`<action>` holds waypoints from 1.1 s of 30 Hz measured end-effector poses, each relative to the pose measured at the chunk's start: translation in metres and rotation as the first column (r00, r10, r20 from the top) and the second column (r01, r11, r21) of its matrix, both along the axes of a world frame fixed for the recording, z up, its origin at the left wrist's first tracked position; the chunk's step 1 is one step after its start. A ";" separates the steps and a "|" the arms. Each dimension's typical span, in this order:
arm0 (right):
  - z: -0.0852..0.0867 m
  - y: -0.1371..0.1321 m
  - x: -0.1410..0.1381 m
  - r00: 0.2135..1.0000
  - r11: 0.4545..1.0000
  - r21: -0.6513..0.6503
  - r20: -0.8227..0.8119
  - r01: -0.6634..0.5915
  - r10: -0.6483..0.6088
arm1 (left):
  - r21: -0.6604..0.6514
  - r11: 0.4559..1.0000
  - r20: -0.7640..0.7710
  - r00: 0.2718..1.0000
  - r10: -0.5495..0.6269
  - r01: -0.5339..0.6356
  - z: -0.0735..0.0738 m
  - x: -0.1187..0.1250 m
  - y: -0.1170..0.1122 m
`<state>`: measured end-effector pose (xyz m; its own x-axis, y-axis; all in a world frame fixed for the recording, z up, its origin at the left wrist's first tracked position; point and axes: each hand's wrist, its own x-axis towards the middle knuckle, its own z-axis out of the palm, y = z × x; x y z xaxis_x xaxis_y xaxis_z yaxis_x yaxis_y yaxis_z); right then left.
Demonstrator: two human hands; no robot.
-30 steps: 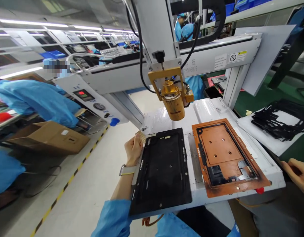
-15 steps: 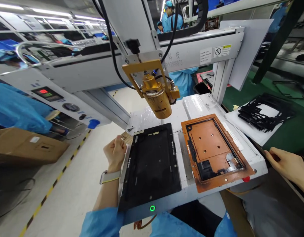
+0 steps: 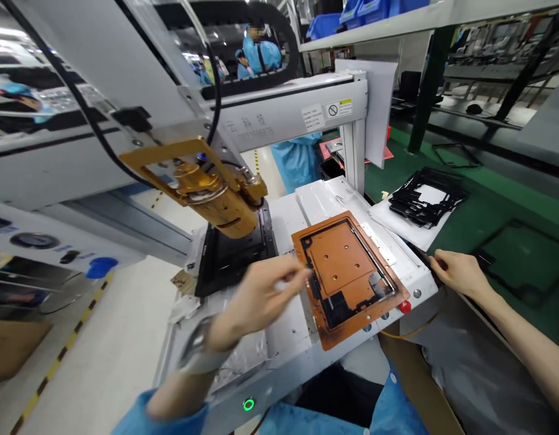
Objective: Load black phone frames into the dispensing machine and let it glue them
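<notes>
My left hand point(image 3: 261, 297) is smeared by motion above the white machine bed point(image 3: 288, 338), its fingertips close to the left rim of the orange fixture plate point(image 3: 347, 272). I cannot tell whether it holds anything. My right hand point(image 3: 458, 272) lies at the right edge of the bed. Its fingers are curled and pinched against a thin dark edge there. A black tray point(image 3: 229, 254) sits further back under the gold dispensing head point(image 3: 222, 202).
A stack of black frames point(image 3: 426, 193) lies on a white sheet on the green mat point(image 3: 501, 223). A red button point(image 3: 402, 306) and a lit green button point(image 3: 248, 404) are on the machine front. People in blue coats point(image 3: 297, 160) stand behind the gantry.
My left hand left the black tray's left side and swung right toward the orange fixture. The black tray slid back under the gold head. The view turned right.
</notes>
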<state>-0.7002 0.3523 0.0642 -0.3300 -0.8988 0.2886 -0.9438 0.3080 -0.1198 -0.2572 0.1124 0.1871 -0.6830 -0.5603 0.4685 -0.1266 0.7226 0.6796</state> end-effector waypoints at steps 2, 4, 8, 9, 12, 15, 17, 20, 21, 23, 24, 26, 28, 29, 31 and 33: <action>0.001 0.000 0.002 1.000 1.000 0.005 0.009 -0.005 0.005 | -0.179 0.955 0.157 0.965 -0.209 0.236 0.001 -0.063 0.010; 0.002 0.000 0.003 1.000 1.000 0.007 0.015 -0.013 0.013 | -0.387 0.873 0.265 0.943 -0.203 0.297 -0.007 -0.117 0.011; 0.000 -0.001 0.003 1.000 1.000 0.021 0.025 -0.018 0.018 | -0.547 0.765 0.445 0.892 -0.078 0.340 -0.034 -0.176 -0.001; 0.000 -0.002 0.003 1.000 1.000 0.025 0.026 -0.017 0.016 | -0.557 0.754 0.467 0.882 -0.062 0.347 -0.040 -0.182 -0.004; 0.000 -0.002 0.004 0.999 0.999 0.037 0.031 -0.010 0.009 | -0.573 0.726 0.500 0.864 -0.058 0.380 -0.052 -0.188 -0.010; 0.001 -0.002 0.007 0.999 0.999 0.040 0.039 -0.007 0.005 | -0.537 0.752 0.449 0.884 -0.129 0.382 -0.038 -0.185 -0.016; 0.001 -0.002 0.007 0.999 0.999 0.030 0.047 -0.012 0.010 | -0.469 0.814 0.339 0.921 -0.193 0.343 -0.015 -0.173 -0.020; 0.000 -0.002 0.005 0.997 1.000 -0.009 0.065 -0.027 0.028 | -0.397 0.871 0.205 0.953 -0.222 0.288 0.024 -0.141 -0.023; 0.001 -0.001 0.006 0.997 0.999 -0.031 0.073 -0.033 0.035 | -0.378 0.884 0.178 0.959 -0.221 0.274 0.034 -0.128 -0.023; 0.008 -0.001 0.010 0.996 0.994 -0.100 0.085 -0.033 0.041 | -0.359 0.907 0.067 0.975 -0.210 0.220 0.046 -0.103 -0.019; 0.015 0.000 0.016 0.995 0.989 -0.147 0.087 -0.030 0.043 | -0.350 0.918 -0.001 0.981 -0.196 0.183 0.047 -0.093 -0.017; 0.036 0.000 0.037 0.994 0.970 -0.235 0.082 -0.058 0.079 | -0.332 0.937 -0.118 0.981 -0.156 0.109 0.045 -0.080 -0.011; 0.062 0.000 0.071 0.978 0.948 -0.267 0.068 -0.175 0.200 | -0.322 0.946 -0.191 0.975 -0.115 0.048 0.041 -0.075 -0.007; 0.074 -0.001 0.091 0.954 0.929 -0.254 0.065 -0.269 0.294 | -0.321 0.947 -0.215 0.972 -0.100 0.027 0.040 -0.075 -0.006; 0.091 -0.005 0.135 0.882 0.871 -0.216 0.073 -0.442 0.466 | -0.325 0.946 -0.254 0.963 -0.089 0.002 0.038 -0.074 -0.005; 0.096 -0.011 0.172 0.793 0.795 -0.145 0.085 -0.589 0.603 | -0.334 0.942 -0.290 0.953 -0.091 -0.012 0.038 -0.072 -0.006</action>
<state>-0.5284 0.3414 0.1602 0.2230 -0.8947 0.3869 -0.9111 -0.3324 -0.2435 -0.3288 0.1065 0.2249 -0.5014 -0.3153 0.8057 0.0773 0.9112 0.4046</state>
